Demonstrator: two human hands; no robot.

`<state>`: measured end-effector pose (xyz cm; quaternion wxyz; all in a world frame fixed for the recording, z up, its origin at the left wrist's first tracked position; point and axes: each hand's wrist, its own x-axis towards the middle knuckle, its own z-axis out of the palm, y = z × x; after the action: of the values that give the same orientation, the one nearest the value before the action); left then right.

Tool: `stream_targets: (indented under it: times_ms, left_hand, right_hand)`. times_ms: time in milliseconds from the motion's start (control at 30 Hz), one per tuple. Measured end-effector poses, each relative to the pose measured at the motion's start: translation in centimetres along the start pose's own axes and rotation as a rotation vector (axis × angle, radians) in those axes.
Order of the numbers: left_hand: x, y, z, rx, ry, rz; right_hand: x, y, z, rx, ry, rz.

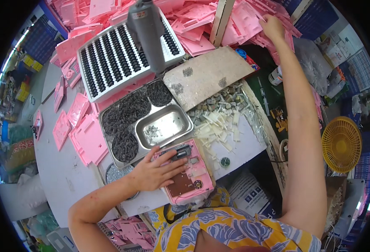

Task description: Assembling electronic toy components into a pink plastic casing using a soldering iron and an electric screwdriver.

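My left hand (157,170) lies over a pink plastic housing (207,181) near my body, its fingers spread and flat across the top. The housing holds a dark grey part (183,152), a brown board (180,185) and a small round component (198,184). At the far right my right arm is stretched out to a heap of pink plastic panels (197,21). There my right hand (274,28) has its fingers closed at the edge of one pink panel (246,25); the fingertips are small and partly hidden.
A steel tray (185,113) holds dark small parts. Behind it stands a white tray (93,98) with rows of black pieces, below a grey hanging tool (147,38). White plastic parts (218,130) lie beside a board (206,75). A wooden post (221,23) rises near the heap.
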<state>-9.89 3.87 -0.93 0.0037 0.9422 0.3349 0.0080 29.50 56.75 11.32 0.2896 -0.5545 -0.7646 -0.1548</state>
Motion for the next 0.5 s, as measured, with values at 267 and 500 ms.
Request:
stream_targets:
  times_ms: [267, 500]
  left_hand:
    - [-0.4, 0.6, -0.3, -0.051, -0.102, -0.06]
    - [0.0, 0.3, -0.3, -0.107, -0.02, -0.024]
  right_hand:
    - [4.8, -6.3, -6.8, -0.135, 0.047, 0.07]
    - [4.5, -2.9, -9.9, 0.049, 0.029, 0.28]
